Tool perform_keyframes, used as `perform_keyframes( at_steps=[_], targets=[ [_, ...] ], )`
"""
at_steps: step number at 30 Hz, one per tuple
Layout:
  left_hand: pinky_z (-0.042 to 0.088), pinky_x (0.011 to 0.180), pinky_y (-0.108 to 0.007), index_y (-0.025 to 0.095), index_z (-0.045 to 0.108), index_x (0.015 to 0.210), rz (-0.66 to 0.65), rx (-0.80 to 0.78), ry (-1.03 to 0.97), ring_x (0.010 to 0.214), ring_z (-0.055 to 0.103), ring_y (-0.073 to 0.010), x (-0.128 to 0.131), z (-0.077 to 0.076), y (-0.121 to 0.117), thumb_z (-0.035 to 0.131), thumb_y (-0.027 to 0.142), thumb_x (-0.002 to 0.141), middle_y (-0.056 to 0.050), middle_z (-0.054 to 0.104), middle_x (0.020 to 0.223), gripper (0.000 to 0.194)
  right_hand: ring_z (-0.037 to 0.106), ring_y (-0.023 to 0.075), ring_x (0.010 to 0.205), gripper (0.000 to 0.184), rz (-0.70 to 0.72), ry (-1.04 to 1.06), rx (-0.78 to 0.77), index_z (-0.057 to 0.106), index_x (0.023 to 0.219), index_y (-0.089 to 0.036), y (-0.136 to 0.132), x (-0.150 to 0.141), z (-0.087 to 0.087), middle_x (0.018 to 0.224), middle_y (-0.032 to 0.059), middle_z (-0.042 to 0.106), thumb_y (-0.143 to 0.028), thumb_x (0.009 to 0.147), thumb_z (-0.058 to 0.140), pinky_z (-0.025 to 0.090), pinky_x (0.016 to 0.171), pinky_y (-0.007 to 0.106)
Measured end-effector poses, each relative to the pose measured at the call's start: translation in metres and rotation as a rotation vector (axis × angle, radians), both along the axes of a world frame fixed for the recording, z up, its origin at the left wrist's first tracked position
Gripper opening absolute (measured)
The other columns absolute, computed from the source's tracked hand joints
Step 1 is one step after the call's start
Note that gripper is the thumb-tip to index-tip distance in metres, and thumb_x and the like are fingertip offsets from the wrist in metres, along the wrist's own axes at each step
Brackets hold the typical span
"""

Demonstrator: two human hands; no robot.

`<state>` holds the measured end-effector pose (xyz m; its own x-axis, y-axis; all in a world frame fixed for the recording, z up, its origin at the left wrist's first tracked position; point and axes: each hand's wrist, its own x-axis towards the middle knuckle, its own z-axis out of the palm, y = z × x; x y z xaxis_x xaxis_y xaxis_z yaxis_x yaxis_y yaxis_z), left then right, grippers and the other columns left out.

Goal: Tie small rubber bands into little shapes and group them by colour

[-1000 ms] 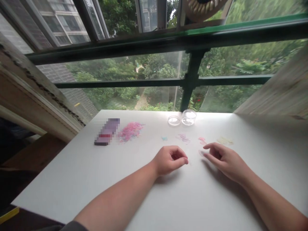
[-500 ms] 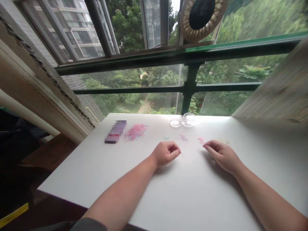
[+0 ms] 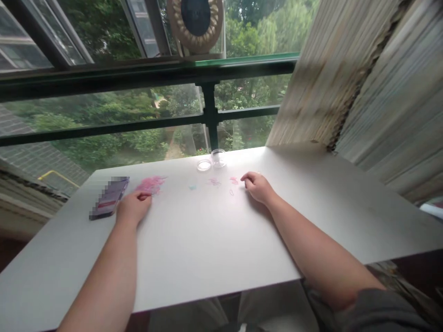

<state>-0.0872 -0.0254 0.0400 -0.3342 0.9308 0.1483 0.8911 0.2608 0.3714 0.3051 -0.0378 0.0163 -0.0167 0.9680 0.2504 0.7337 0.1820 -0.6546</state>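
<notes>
My left hand [image 3: 133, 207] is at the near edge of a heap of tiny pink and multicoloured loops [image 3: 152, 183]. Its fingers are curled together, and anything between the fingertips is too small to make out. Just right of a small cluster of pink loops [image 3: 234, 180] is my right hand [image 3: 257, 186], its fingers bent inward with the thumb close to the forefinger. What it may pinch is hidden. One single pink loop [image 3: 231, 192] lies in front of that cluster. Further left are a purplish cluster [image 3: 213, 182] and a pale green one [image 3: 192, 187].
A phone [image 3: 110, 198], partly pixelated, lies left of my left hand on the white table [image 3: 194, 249]. Two clear round containers, a shallow one [image 3: 204, 165] and a taller one [image 3: 218, 158], stand at the back edge by the window railing [image 3: 209, 110]. A curtain [image 3: 301, 92] hangs right.
My left hand has moved left from the middle of the table to the multicoloured heap. My right hand stays by the pink cluster, slightly farther back. The view has turned right.
</notes>
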Motion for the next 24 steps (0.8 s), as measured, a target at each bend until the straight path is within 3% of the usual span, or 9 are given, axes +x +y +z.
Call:
perform_keyframes(
  at_steps=[5, 9, 13, 20, 24],
  targets=[
    [0.049, 0.066, -0.032, 0.018, 0.069, 0.093, 0.001, 0.187, -0.023, 0.070, 0.061, -0.0217, 0.013, -0.002, -0.002, 0.054, 0.026, 0.067, -0.005, 0.068, 0.078, 0.031, 0.052, 0.0120, 0.062, 0.010, 0.093, -0.069, -0.066, 0.066, 0.072, -0.018, -0.009, -0.003, 0.006, 0.071, 0.0019, 0.064, -0.023, 0.070, 0.058, 0.037, 0.059, 0.022],
    [0.050, 0.072, -0.031, 0.018, 0.069, 0.092, -0.125, 0.349, -0.026, 0.075, 0.062, -0.0200, 0.026, -0.006, 0.000, 0.055, 0.031, 0.070, -0.006, 0.068, 0.085, 0.029, 0.051, 0.0115, 0.062, 0.012, 0.141, -0.153, -0.100, 0.066, 0.070, -0.019, -0.014, -0.007, 0.010, 0.072, 0.0010, 0.063, -0.031, 0.067, 0.065, 0.035, 0.057, 0.022],
    [0.049, 0.076, -0.031, 0.019, 0.069, 0.089, -0.221, 0.270, -0.024, 0.078, 0.062, -0.0200, 0.033, -0.011, 0.003, 0.055, 0.030, 0.070, -0.004, 0.069, 0.085, 0.026, 0.050, 0.0112, 0.062, 0.018, 0.132, -0.239, -0.108, 0.066, 0.074, -0.020, -0.016, -0.009, 0.012, 0.074, 0.0003, 0.062, -0.037, 0.067, 0.065, 0.033, 0.055, 0.022],
    [0.049, 0.074, -0.032, 0.020, 0.068, 0.094, -0.150, 0.137, 0.001, 0.078, 0.063, -0.0214, 0.020, -0.009, 0.003, 0.056, 0.034, 0.070, -0.004, 0.069, 0.086, 0.030, 0.051, 0.0119, 0.065, 0.015, 0.129, -0.247, -0.093, 0.066, 0.074, -0.020, -0.016, -0.010, 0.010, 0.074, 0.0004, 0.062, -0.034, 0.071, 0.062, 0.033, 0.059, 0.023],
    [0.048, 0.074, -0.030, 0.019, 0.068, 0.095, -0.152, 0.187, -0.005, 0.079, 0.063, -0.0200, 0.023, -0.006, 0.001, 0.054, 0.035, 0.072, -0.004, 0.069, 0.088, 0.031, 0.052, 0.0120, 0.066, 0.014, 0.131, -0.230, -0.097, 0.066, 0.076, -0.020, -0.018, -0.010, 0.012, 0.074, 0.0005, 0.062, -0.033, 0.072, 0.061, 0.034, 0.060, 0.023]
  ],
)
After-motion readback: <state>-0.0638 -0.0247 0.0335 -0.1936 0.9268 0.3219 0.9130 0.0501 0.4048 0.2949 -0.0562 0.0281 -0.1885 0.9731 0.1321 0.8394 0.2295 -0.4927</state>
